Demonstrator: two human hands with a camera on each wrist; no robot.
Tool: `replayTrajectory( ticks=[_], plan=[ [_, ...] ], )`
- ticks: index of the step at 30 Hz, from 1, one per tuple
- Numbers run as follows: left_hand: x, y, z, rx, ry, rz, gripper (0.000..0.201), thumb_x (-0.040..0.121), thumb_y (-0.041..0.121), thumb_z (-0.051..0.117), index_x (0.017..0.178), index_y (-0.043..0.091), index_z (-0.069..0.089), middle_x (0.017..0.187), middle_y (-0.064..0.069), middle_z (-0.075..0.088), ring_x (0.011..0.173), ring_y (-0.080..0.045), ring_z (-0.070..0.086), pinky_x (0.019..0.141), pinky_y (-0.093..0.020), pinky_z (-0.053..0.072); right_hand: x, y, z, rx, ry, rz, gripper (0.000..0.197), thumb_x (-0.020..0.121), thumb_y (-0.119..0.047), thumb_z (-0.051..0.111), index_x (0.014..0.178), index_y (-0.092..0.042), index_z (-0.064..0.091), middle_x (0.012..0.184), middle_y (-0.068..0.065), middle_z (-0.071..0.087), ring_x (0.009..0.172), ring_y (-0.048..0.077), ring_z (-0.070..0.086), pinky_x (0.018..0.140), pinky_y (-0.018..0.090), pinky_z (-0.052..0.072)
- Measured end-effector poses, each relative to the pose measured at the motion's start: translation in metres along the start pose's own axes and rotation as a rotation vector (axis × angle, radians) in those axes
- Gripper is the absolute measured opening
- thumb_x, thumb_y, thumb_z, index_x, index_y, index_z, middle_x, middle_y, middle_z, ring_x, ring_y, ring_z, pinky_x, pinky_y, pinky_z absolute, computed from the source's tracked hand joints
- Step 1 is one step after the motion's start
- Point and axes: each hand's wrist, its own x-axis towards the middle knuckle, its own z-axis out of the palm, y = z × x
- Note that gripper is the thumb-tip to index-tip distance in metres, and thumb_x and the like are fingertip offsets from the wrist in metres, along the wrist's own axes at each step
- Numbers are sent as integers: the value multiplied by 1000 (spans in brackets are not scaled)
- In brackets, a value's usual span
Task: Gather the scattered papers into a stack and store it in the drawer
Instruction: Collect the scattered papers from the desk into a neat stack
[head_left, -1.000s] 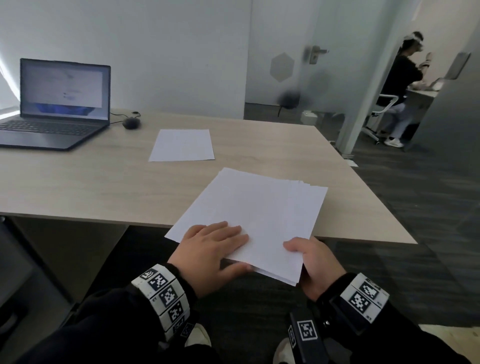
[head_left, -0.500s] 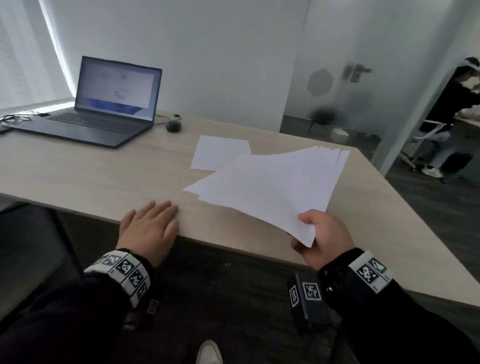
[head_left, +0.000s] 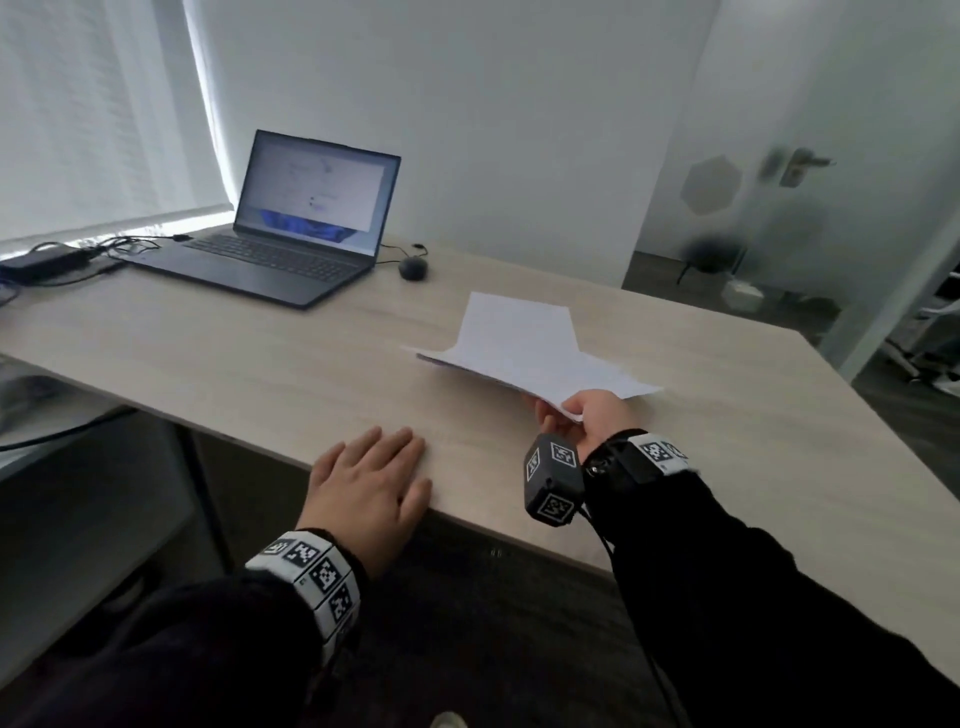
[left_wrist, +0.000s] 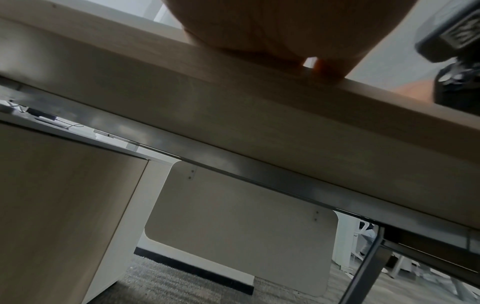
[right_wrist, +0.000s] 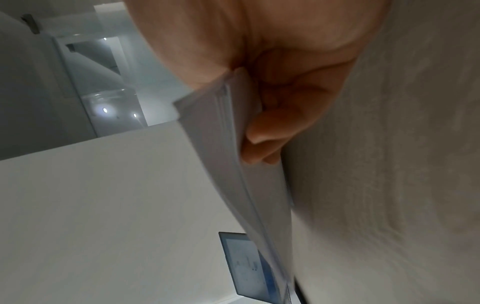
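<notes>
My right hand (head_left: 582, 415) pinches a near corner of a stack of white papers (head_left: 540, 371) and holds it low over the desk, nearly flat. In the right wrist view the fingers (right_wrist: 275, 127) curl under the stack (right_wrist: 233, 148), whose sheet edges are slightly fanned. One loose white sheet (head_left: 511, 319) lies on the desk just beyond and partly under the held stack. My left hand (head_left: 376, 475) rests flat, fingers straight, on the desk's front edge; its palm (left_wrist: 259, 26) shows above the edge (left_wrist: 233, 92). No drawer front is plainly visible.
An open laptop (head_left: 291, 228) and a mouse (head_left: 413, 268) sit at the back of the wooden desk (head_left: 208, 364), with a power brick and cables (head_left: 47, 262) far left. A cabinet (left_wrist: 52, 205) stands under the desk's left side. A glass door (head_left: 779, 208) is at right.
My left hand let go of the stack and now lies flat on the desk edge. My right hand lifted the stack and carried it forward over the loose sheet.
</notes>
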Motion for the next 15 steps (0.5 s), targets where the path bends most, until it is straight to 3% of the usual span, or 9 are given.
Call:
replayTrajectory(
  ticks=[3,6,10,13,15],
  plan=[
    [0,0,2,-16,13,2,69,83,62,9,146,43,32,155,22,28,146,-9,20,117,-37,9,-34,8,-28,-24,23,11,26,86,5,27,92,1,52,87,17,62,60,18,59,36,15,42],
    [-2,1,1,-12,15,8,68,84,60,10,145,42,34,154,21,31,145,-10,21,117,-38,10,-77,17,-63,-75,60,23,20,87,5,35,90,1,54,65,13,64,45,17,60,36,17,43],
    [-2,5,-2,-21,7,-15,65,80,58,10,132,41,45,150,20,37,144,-11,24,116,-41,13,-133,21,-104,-33,79,31,16,88,2,44,99,-2,55,65,11,65,38,17,59,32,18,41],
    [-1,17,-4,-59,-35,-39,72,79,52,11,146,37,33,157,16,26,147,-11,17,118,-43,11,-163,12,-121,45,7,-18,46,76,0,49,121,-4,54,99,18,63,40,15,58,30,19,39],
    [-3,36,-7,-72,-36,46,77,76,51,14,150,31,27,160,13,19,148,-10,13,117,-42,15,-176,0,-127,58,-11,-65,51,73,-2,50,123,-6,53,112,20,53,41,13,58,30,20,38]
  ],
)
